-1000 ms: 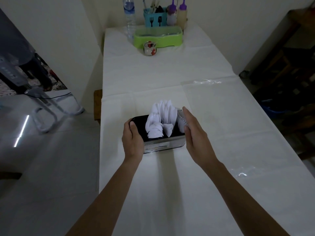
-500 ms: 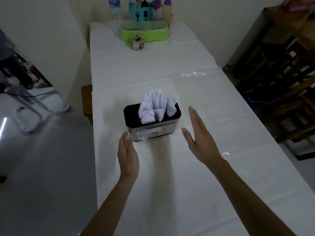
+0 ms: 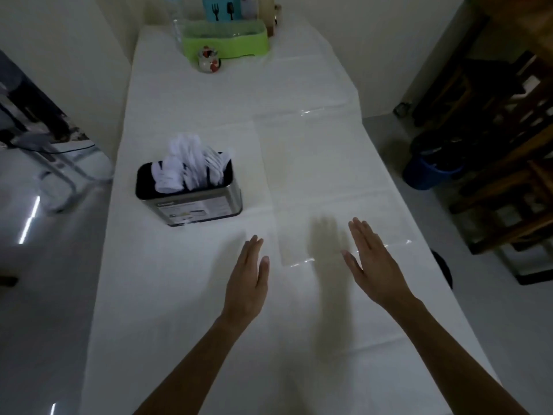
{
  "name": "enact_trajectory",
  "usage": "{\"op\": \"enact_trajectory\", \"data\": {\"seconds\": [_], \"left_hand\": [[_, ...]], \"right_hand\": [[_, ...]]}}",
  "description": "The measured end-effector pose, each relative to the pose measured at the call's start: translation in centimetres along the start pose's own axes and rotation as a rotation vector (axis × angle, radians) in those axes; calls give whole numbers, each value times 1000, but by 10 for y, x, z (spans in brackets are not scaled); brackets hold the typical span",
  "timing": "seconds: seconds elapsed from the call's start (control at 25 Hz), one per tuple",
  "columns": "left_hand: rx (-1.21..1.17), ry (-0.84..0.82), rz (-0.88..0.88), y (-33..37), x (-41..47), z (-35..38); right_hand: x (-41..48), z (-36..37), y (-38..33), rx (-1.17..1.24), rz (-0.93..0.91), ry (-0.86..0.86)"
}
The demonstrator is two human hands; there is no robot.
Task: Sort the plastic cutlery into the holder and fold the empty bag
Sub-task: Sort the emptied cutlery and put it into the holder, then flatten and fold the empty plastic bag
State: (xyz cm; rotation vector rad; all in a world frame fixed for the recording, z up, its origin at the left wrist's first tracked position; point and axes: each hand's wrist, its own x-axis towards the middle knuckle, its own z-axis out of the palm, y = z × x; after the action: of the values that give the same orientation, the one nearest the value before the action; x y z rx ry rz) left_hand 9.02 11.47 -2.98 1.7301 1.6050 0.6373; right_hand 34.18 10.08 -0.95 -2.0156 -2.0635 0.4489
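Head view: both hands, left [image 3: 247, 283] and right [image 3: 375, 262], hover flat, each grip empty, the clear bag [image 3: 329, 181] at twelve o'clock, the cutlery holder [image 3: 191, 202] at ten.

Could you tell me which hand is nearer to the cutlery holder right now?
The left hand: it hovers open, just nearer the camera and right of the cutlery holder. The right hand is farther right, above the clear bag.

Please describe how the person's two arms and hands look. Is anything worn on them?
Both forearms are bare as far as the picture shows, with no sleeves visible. The left hand and the right hand carry no gloves, and no rings, watch or bracelet can be seen.
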Motion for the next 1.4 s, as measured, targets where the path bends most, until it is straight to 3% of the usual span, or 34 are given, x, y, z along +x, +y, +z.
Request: {"op": "enact_trajectory", "data": {"seconds": [0.12,0.2,0.36,0.6,0.84,0.92,1.04,1.16,1.24,1.4], "left_hand": [[330,0,134,12,36,22],[470,-1,133,17,62,25],[486,2,-54,28,107,33],[580,166,-142,45,163,52],[164,335,-393,57,191,61],[0,307,-424,61,184,58],[-450,229,-507,68,155,52],[-604,124,-484,72,113,54],[-615,109,-475,74,92,58],[-650,108,-709,67,89,46]], "right_hand": [[24,-17,70,-79,-50,-66],[49,-27,105,-106,-72,-93],[101,-41,143,5,60,-123],[168,-30,149,44,116,-92],[192,-20,128,170,225,41],[192,-16,128,129,219,56],[188,-12,129,50,197,55],[185,-12,130,20,168,40],[180,-14,135,2,97,14],[153,-27,173,-82,-268,-125]]}}
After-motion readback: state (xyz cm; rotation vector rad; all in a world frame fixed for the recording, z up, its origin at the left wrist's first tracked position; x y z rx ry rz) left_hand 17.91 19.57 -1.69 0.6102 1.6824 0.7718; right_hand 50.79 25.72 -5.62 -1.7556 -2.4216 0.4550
